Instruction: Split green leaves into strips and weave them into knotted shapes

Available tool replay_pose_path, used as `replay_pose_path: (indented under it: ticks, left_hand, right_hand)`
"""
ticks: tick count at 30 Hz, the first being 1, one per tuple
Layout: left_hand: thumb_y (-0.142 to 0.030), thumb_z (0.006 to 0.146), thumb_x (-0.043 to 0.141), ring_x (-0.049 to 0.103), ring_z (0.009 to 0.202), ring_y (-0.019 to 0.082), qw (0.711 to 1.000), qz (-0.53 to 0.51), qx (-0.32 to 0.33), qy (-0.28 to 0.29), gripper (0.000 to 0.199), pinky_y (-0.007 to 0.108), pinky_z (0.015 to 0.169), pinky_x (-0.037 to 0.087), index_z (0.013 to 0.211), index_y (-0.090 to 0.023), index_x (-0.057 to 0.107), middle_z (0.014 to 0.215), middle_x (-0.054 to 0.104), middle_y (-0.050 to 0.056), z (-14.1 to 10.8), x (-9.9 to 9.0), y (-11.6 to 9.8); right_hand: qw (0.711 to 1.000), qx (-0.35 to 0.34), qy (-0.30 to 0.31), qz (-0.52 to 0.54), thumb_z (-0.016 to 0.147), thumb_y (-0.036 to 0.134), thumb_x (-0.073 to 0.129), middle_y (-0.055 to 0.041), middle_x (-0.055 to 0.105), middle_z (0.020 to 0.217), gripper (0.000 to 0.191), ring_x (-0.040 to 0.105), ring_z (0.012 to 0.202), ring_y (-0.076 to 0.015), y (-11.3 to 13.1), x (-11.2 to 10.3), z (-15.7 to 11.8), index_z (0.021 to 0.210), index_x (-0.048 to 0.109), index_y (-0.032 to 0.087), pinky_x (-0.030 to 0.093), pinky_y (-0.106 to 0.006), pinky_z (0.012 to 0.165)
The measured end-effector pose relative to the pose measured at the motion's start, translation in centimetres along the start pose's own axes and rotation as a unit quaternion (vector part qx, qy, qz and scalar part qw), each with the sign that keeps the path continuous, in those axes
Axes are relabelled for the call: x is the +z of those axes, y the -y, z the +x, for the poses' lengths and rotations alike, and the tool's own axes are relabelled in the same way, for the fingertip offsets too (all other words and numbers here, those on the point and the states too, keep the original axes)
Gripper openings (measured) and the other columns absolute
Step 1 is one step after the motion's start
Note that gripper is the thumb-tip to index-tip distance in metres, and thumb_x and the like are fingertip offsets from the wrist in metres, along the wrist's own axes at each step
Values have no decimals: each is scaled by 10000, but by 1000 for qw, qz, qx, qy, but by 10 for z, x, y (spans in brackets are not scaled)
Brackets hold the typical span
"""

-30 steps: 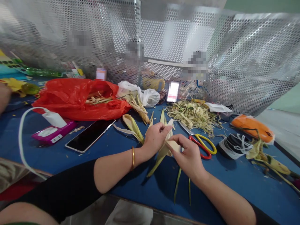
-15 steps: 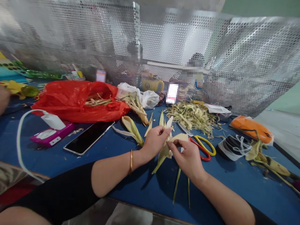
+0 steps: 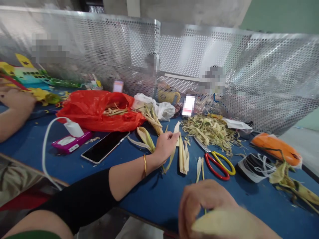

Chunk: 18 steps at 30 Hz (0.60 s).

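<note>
My left hand, a gold bangle at its wrist, is closed in a pinch on a pale corn husk above the blue table. Close to the camera at the lower right, my right hand is curled around a pale piece of husk, blurred by motion. Folded husk strips lie just right of my left hand. Another husk rests to its left. Scissors with red and yellow handles lie beyond my right hand, their blades pointing toward a heap of shredded husk.
Left are a red plastic bag holding husks, a black-screened phone and a purple power strip with a white cable. A cord-wound black object and orange bag lie right. Another person's hand shows far left.
My right hand has pulled away from my left, toward the camera and down, with a piece of husk in it. My left hand keeps its pinch. The view has shifted slightly.
</note>
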<state>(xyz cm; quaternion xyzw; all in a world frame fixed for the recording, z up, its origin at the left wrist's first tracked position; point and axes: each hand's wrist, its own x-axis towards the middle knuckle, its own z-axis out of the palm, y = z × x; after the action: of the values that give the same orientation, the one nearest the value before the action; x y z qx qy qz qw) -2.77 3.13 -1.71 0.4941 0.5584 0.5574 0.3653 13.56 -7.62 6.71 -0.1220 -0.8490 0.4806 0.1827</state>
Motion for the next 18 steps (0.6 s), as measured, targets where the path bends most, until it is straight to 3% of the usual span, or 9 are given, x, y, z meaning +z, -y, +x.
replay_pose_path:
  ticks: [2,3,5,7,9,13,18]
  left_hand:
    - [-518,759,541,385,526,99,1000,-22,-17,-7,391,225,486,284,571,-179,492,524,424,-43,0,0,-4]
    - [-511,749,556,379,514,94,999,-41,-25,-5,385,221,480,283,571,-176,496,517,421,-46,-2,0,-6]
    - [-500,722,598,355,479,80,995,-92,-45,21,368,216,465,277,579,-172,515,495,408,-58,-8,2,-14]
    - [-489,692,641,341,440,72,982,-150,-75,83,344,217,450,278,610,-165,562,463,398,-69,-16,3,-20]
    - [-455,667,692,380,445,68,965,-204,-100,131,313,211,454,299,676,-150,626,498,474,-54,-25,4,-25]
    - [-404,625,761,501,525,91,936,-273,-147,166,299,217,506,383,725,-133,688,620,602,4,-35,5,-26]
    - [-433,630,775,565,550,138,911,-294,-192,216,374,263,527,445,830,-122,720,660,652,43,-40,5,-26]
  right_hand:
    - [990,40,47,130,879,432,545,-79,697,699,320,674,665,-157,2,-5,-4,683,640,197,517,-225,587]
    - [983,55,33,173,846,499,571,-76,679,656,371,662,614,-161,-1,-7,-5,646,625,191,505,-229,547]
    - [970,90,-83,211,818,499,614,-40,642,601,354,615,522,-141,-13,-11,-2,650,607,187,478,-228,498]
    - [944,130,-265,148,803,431,655,-8,625,596,295,590,534,-123,-32,-15,6,651,595,186,469,-221,532]
    - [916,166,-355,87,780,453,656,22,565,498,353,542,477,-114,-50,-17,15,580,541,186,448,-224,510]
    - [904,208,-370,47,767,415,639,53,506,420,378,470,391,-92,-75,-15,22,535,428,205,376,-209,438]
    - [895,244,-373,7,788,326,591,73,469,401,332,455,354,-82,-86,-5,18,546,397,209,329,-188,396]
